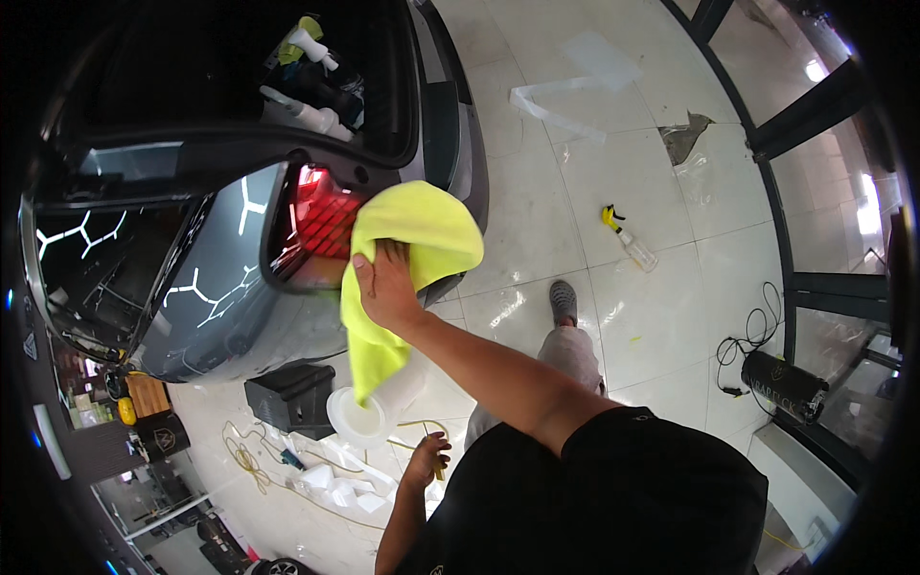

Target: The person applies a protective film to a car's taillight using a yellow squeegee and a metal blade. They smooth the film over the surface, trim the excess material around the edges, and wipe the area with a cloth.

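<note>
My right hand [388, 290] presses a bright yellow-green microfiber cloth [422, 225] against the rear corner of a grey car [216, 259]. Its thumb lies along the cloth and the other fingers partly sink into the folds. Just beside the cloth is the car's red tail light [324, 213], its inner side covered by the fabric. One end of the cloth hangs down over the bumper. Lower down, near my body, the fingers of my left hand [424, 462] curl around a thin yellowish piece whose kind I cannot make out.
A white bucket [356, 419] and a black box [290, 401] stand below the bumper. White scraps [340, 489] and a yellowish hose [251, 460] lie nearby. A spray bottle [632, 244] lies on the tiles, with a black cylinder [786, 383] farther right. Bottles [305, 113] sit inside the car's open rear.
</note>
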Available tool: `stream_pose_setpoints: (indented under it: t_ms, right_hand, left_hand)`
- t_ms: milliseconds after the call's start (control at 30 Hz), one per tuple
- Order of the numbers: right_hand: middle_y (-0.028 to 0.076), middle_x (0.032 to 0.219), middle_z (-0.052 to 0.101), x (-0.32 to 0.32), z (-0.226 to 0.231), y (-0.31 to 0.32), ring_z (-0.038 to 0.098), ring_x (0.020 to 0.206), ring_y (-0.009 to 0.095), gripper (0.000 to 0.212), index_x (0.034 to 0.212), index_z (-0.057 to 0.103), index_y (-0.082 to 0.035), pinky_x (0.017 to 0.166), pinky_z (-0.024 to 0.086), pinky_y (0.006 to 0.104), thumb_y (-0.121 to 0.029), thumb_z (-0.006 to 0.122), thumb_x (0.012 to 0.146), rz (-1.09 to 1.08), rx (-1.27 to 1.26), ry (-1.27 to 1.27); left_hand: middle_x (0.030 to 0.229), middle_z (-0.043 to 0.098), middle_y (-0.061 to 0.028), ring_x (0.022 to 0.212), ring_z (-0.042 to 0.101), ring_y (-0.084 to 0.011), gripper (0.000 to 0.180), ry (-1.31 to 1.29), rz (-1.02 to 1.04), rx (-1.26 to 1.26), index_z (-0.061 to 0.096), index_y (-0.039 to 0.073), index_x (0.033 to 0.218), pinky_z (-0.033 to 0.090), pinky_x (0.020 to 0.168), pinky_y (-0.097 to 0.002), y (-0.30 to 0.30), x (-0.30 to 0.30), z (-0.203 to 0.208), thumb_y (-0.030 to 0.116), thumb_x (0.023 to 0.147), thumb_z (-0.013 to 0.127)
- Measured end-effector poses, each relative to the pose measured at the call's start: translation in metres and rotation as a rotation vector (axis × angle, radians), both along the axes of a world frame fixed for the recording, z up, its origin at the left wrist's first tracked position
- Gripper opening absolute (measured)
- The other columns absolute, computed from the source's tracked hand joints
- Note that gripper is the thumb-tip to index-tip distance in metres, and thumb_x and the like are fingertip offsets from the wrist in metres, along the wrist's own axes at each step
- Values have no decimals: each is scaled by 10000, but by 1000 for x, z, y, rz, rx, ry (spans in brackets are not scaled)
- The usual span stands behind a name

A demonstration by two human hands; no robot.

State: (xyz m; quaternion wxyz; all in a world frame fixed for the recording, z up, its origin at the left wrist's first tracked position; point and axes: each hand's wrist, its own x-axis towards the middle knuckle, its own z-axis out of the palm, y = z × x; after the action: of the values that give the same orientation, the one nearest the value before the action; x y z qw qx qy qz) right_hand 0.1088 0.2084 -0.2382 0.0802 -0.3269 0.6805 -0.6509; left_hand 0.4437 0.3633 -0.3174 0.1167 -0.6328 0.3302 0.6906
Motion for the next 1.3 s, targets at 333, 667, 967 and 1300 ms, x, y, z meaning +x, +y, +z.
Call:
stream_pose_setpoints:
  t_ms: [333, 667, 967, 1300]
  right_hand:
    - [278, 950, 666, -89, -154, 53, 632, 915, 454, 475, 1134, 588, 66, 835, 483, 481, -375, 436, 1044, 57, 7, -921]
    - [310, 1258, 540, -91, -118, 26, 462, 1221, 476, 360, 1231, 543, 33, 1048, 370, 492, -245, 510, 1005, 154, 38, -9]
    - [292, 977, 644, -117, -106, 104, 625, 936, 447, 402, 1122, 576, 40, 800, 487, 533, -336, 490, 1008, 496, 580, -138]
    - [231, 1053, 611, 4, 9, 182, 599, 1006, 415, 467, 1072, 579, 38, 870, 488, 496, -413, 573, 949, 671, 544, 306]
  left_hand:
    - [1056, 622, -99, 781, 618, -190, 497, -75, 11, -6, 480, 59, 1345, 521, 686, -316, 24, -39, 21, 293, 923, 599]
    - [980, 646, -61, 716, 602, -153, 462, -69, -81, -73, 518, 68, 1330, 487, 648, -295, 50, -91, 34, 278, 922, 564]
    - [1253, 524, -99, 804, 576, -148, 541, 317, 153, -442, 360, 87, 1484, 477, 772, -305, -11, -189, 70, 345, 1028, 498]
    - [1055, 624, -72, 797, 617, -162, 460, 593, 412, -96, 542, 74, 1221, 522, 718, -302, -38, -163, 73, 467, 1048, 377]
